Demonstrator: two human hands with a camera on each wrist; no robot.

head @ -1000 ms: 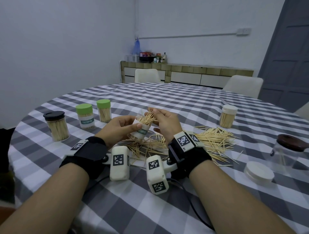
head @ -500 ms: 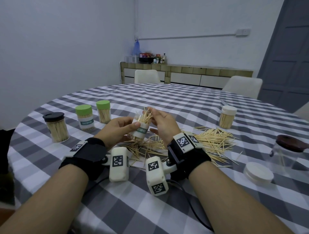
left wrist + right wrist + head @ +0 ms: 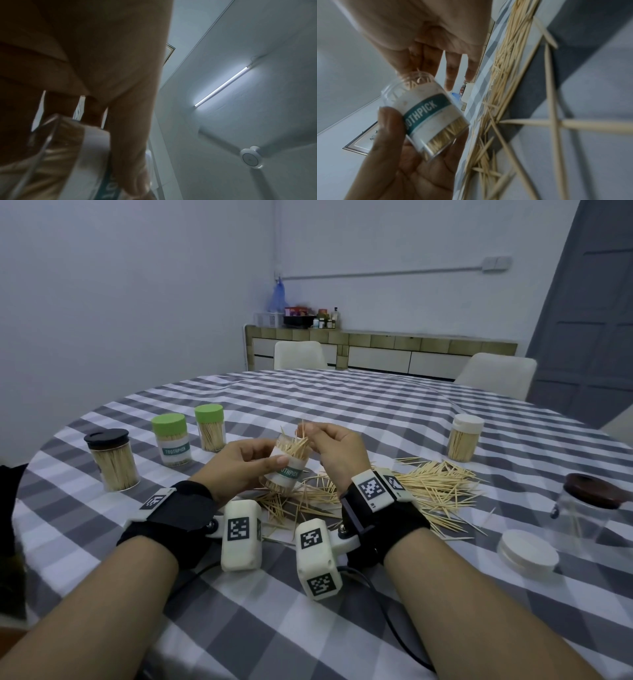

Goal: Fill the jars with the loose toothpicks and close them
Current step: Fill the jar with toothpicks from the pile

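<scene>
Above the checked table, an open jar (tilted, labelled) is gripped by the left hand, while some toothpicks are pinched at its mouth by the right hand.

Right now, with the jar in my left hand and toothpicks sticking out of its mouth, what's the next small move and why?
Probably push the bunch down with your right hand until the toothpicks drop fully into the jar. They fan out above the rim at mixed angles while your left hand holds the jar tilted, so a lid could not seat yet. The pile on the table can wait.
</scene>
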